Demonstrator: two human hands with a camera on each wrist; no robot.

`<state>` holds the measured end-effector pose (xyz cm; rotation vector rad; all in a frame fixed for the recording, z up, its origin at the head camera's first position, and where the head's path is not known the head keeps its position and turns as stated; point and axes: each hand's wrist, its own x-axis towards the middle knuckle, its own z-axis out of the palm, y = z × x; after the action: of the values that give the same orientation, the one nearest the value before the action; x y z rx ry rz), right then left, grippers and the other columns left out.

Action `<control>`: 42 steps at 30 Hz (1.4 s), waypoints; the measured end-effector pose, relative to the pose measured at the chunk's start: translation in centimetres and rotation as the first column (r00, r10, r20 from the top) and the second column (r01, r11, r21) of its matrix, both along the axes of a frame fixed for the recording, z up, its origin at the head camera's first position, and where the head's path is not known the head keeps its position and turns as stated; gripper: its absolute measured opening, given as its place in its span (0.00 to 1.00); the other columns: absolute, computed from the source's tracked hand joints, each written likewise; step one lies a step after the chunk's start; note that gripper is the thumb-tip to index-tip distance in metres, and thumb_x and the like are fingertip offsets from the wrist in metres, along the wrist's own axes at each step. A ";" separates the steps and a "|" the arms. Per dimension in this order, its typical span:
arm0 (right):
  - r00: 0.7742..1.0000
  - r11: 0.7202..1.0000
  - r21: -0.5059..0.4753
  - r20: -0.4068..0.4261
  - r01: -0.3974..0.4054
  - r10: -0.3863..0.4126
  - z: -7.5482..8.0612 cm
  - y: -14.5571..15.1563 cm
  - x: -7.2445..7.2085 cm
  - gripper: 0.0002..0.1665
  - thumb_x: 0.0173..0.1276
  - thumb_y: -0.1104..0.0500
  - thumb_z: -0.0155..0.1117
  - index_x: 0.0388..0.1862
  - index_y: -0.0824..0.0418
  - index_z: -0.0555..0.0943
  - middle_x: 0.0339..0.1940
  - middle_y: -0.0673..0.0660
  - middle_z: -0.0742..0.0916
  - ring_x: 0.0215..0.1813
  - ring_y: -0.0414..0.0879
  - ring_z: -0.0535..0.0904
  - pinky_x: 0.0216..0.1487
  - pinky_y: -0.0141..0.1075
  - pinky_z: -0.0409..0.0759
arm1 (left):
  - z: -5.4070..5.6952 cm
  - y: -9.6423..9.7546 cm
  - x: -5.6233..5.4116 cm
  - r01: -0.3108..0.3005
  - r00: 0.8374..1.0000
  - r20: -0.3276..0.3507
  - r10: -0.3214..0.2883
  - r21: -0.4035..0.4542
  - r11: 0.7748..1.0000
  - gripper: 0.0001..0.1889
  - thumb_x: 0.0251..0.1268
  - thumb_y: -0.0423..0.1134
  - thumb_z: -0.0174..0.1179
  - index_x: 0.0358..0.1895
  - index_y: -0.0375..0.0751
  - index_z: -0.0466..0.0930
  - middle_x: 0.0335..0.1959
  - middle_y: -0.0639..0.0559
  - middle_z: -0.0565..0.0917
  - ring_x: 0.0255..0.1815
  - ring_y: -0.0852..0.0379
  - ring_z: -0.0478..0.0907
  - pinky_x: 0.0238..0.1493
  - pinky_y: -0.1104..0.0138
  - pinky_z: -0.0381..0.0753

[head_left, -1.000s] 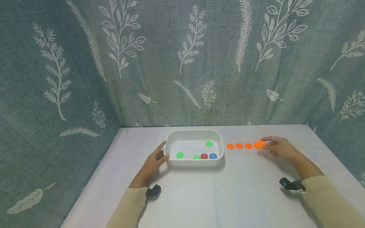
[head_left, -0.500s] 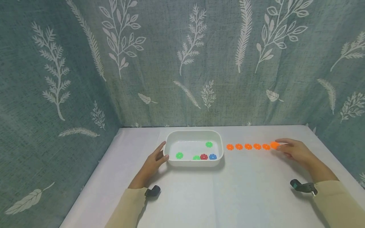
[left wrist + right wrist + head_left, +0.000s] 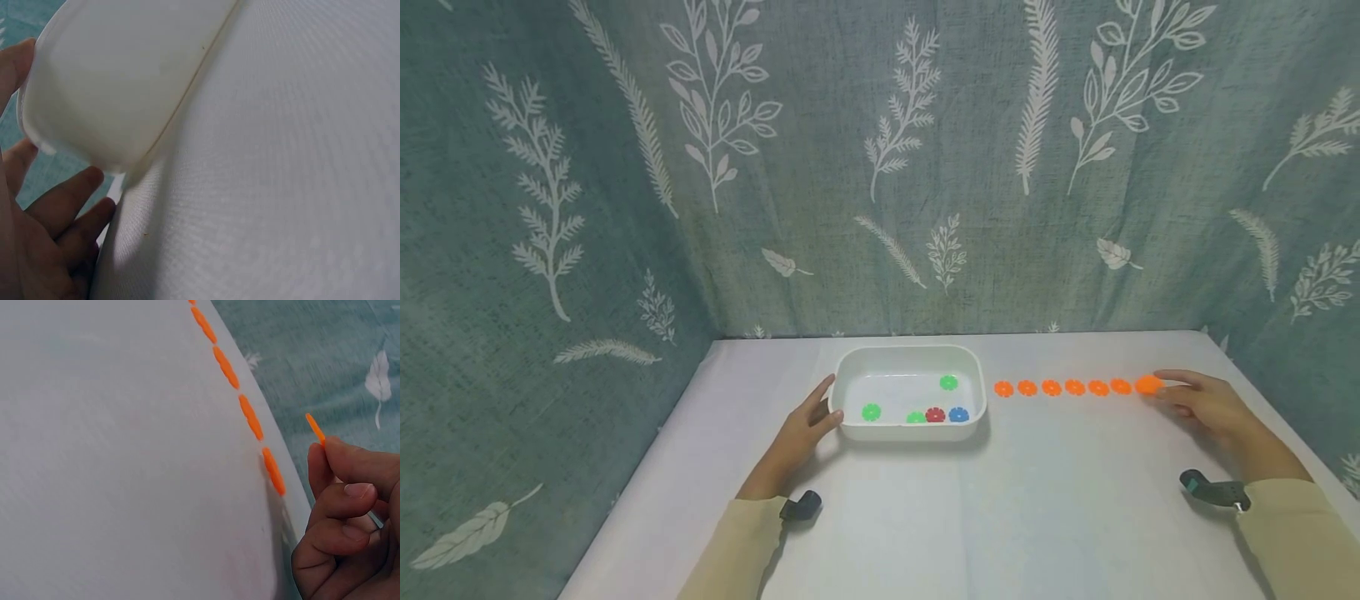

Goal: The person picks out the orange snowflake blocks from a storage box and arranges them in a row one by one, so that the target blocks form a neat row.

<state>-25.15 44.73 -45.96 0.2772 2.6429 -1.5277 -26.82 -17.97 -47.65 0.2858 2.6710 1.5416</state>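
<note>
My right hand pinches an orange snowflake-shaped plastic disc between thumb and forefinger. In the right wrist view this disc is seen edge-on, tilted above the table, with the other fingers curled below it. Several matching orange discs lie flat in a straight row to its left. My left hand holds the left end of a white plastic tub, thumb at the front corner and fingers along the side. In the left wrist view fingertips touch the tub's outer wall.
Inside the tub are green discs, a red disc and a blue disc. A white cloth covers the table. Patterned green curtains hang close behind and at both sides.
My right hand has moved rightward along the row, setting down orange discs one after another, and now holds another at the right end. The left hand and tub stay put.
</note>
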 end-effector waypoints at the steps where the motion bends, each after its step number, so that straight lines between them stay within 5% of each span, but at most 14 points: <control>1: 1.000 1.000 -0.012 0.003 -0.002 0.002 0.1 0.2 0.0 0.42 0.70 0.49 0.63 0.73 0.69 0.60 0.27 0.47 0.75 0.27 0.42 0.70 0.27 0.33 0.72 | 0.0 0.0 0.0 0.003 1.000 -0.005 -0.003 -0.003 1.000 0.36 0.69 0.54 0.58 0.76 0.70 0.51 0.70 0.47 0.69 0.70 0.43 0.64 0.66 0.35 0.52; 8: 1.000 0.997 -0.082 -0.017 -0.012 0.011 0.2 1.6 -0.2 0.41 0.69 0.52 0.65 0.71 0.72 0.60 0.21 0.44 0.74 0.26 0.38 0.69 0.28 0.32 0.72 | 0.1 -0.1 -0.2 -0.018 1.000 -0.010 0.018 -0.030 0.999 0.36 0.68 0.57 0.58 0.75 0.74 0.51 0.70 0.50 0.69 0.71 0.45 0.63 0.66 0.34 0.50; 16: 0.999 0.998 0.039 0.017 0.048 -0.048 0.5 2.1 -0.5 0.41 0.69 0.53 0.63 0.71 0.74 0.60 0.26 0.48 0.76 0.27 0.40 0.70 0.28 0.34 0.73 | 0.1 0.0 -0.2 -0.013 1.000 -0.015 0.013 -0.018 1.000 0.37 0.67 0.56 0.59 0.76 0.70 0.52 0.70 0.47 0.68 0.71 0.44 0.62 0.65 0.34 0.50; 31: 1.000 0.993 0.117 -0.003 0.022 -0.022 0.4 1.5 -1.8 0.34 0.70 0.59 0.59 0.68 0.77 0.64 0.29 0.51 0.79 0.29 0.42 0.72 0.28 0.35 0.75 | -0.1 -0.9 0.1 -0.035 0.999 -0.006 0.035 -0.020 0.999 0.38 0.66 0.58 0.59 0.76 0.71 0.51 0.70 0.49 0.68 0.71 0.44 0.62 0.65 0.34 0.52; 35: 0.999 0.987 0.158 0.015 0.041 -0.044 0.1 1.6 -2.3 0.34 0.68 0.59 0.60 0.66 0.77 0.65 0.41 0.64 0.81 0.38 0.50 0.75 0.33 0.37 0.77 | -0.2 -1.0 0.1 -0.030 0.999 -0.018 0.030 -0.032 0.999 0.38 0.67 0.58 0.59 0.76 0.70 0.50 0.70 0.48 0.69 0.71 0.44 0.64 0.65 0.34 0.52; 39: 0.997 0.981 0.183 0.032 0.060 -0.067 0.1 1.7 -2.4 0.35 0.67 0.58 0.61 0.65 0.78 0.64 0.58 0.78 0.72 0.51 0.66 0.73 0.43 0.47 0.78 | 0.0 -0.9 0.3 -0.031 0.999 -0.023 0.030 -0.041 0.999 0.38 0.67 0.57 0.59 0.76 0.70 0.51 0.70 0.48 0.69 0.70 0.44 0.64 0.66 0.34 0.51; 42: 0.996 0.978 0.197 0.037 0.071 -0.079 0.1 1.7 -2.5 0.35 0.66 0.59 0.60 0.65 0.79 0.64 0.61 0.81 0.67 0.57 0.72 0.68 0.51 0.57 0.74 | 0.1 -0.8 0.4 -0.027 0.999 -0.028 0.026 -0.042 0.999 0.38 0.67 0.56 0.59 0.77 0.69 0.51 0.70 0.47 0.69 0.71 0.44 0.64 0.66 0.35 0.50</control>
<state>-27.62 46.44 -45.87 0.4232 2.7795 -1.2634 -26.41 -18.81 -47.52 0.2727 2.7353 1.4963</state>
